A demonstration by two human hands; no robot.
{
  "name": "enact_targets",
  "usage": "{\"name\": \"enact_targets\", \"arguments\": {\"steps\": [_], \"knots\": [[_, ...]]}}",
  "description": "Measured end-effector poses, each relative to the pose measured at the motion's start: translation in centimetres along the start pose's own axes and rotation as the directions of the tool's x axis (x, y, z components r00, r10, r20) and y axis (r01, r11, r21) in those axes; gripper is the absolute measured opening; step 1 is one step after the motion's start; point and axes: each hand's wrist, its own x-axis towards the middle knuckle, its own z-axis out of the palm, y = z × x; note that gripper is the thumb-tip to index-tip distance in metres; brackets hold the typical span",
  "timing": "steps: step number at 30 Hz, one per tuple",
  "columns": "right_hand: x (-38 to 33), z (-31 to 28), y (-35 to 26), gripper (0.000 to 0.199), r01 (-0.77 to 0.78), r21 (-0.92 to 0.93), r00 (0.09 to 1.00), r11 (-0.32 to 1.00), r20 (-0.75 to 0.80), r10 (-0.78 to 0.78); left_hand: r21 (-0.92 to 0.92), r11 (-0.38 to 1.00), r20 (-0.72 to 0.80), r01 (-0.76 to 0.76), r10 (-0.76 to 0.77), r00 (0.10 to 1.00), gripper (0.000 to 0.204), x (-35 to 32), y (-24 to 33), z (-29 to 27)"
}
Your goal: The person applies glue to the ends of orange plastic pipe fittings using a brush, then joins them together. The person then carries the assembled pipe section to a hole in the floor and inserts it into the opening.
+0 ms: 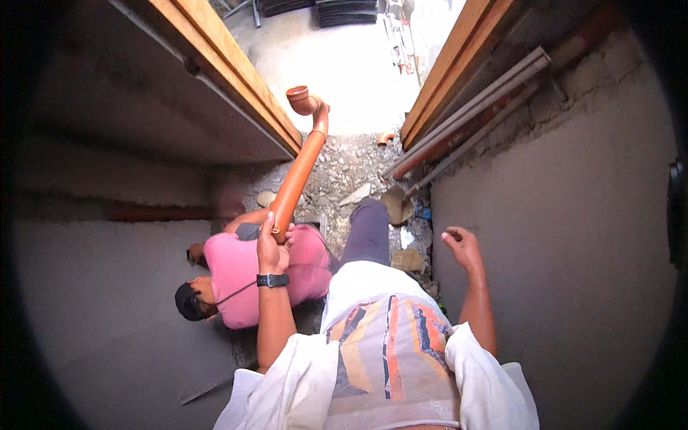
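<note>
Orange drain pipe (299, 168) (elbow fitting uppermost) stands tilted over the crouching co-worker (247, 276), left hand (271, 247) clenched around its lower end, right hand (462, 247) loosely spread and empty; a firm, steady grip seems wise.

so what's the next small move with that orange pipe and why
Probably lower it gently toward the crouching person in pink. The left hand grips only the bottom end of the orange pipe, its elbow fitting high and unsupported, while the right hand hangs free.
</note>
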Motion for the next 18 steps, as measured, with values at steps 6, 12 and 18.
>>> {"name": "enact_targets", "arguments": {"steps": [6, 12, 18], "knots": [[10.5, 2.2, -1.9, 0.042, -0.051, 0.162, 0.988, 0.985, 0.154, 0.026, -0.008, 0.991, 0.019, 0.131, -0.131, 0.991, 0.042, 12.1, 3.1, 3.1], [29.5, 7.6, -10.5, 0.038, -0.107, 0.131, 0.973, 0.986, 0.219, 0.077, 0.024, 0.970, -0.013, 0.240, -0.240, 0.971, 0.042, 28.9, 2.3, 6.1], [45.0, 10.1, -25.3, 0.040, 0.168, 0.067, 0.963, 0.983, 0.203, -0.178, -0.046, 0.970, -0.282, 0.238, -0.241, 0.929, 0.051, 37.6, 6.0, 13.8]]}}
